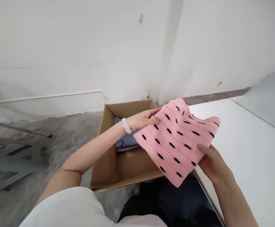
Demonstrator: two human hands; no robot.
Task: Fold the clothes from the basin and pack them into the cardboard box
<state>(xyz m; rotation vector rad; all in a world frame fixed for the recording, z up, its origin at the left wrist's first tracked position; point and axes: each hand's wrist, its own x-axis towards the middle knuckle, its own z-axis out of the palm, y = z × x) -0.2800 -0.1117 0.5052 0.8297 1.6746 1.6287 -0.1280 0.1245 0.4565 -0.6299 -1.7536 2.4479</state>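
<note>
So the backdrop's being taken up by a plain white wall [80, 47] at 12 o'clock, marked by a few scuffs, and rough, blotchy grey floor [66, 135] is being shown around 9 o'clock. A smooth, glossy-looking white worktop [253, 164] is being seen at 4 o'clock, with a flat pale-grey panel [269, 97] being shown past it at 3. Some greyish frame [14, 162] is being caught at 8 o'clock, pretty blurry tbh.

Near the middle, an open brown cardboard box [104, 167], straight-sided and boxy, is being partly covered by the left arm. Folded blue fabric [128, 142], kinda denim-looking with seams, is being held inside, toward its 12 o'clock end.

The pink cloth [175, 138] is being held up at 4 o'clock, over the box's edge and the worktop's. It's soft, a bit rumpled up top, and being covered by rows of black dashes and tiny dots. It's being clamped by the fingers of both hands: left hand [143, 120] at its 10 o'clock edge, right hand [214, 164] at 4. A chunky, pale, rounded bangle [126, 126] is being worn on the left wrist.
</note>
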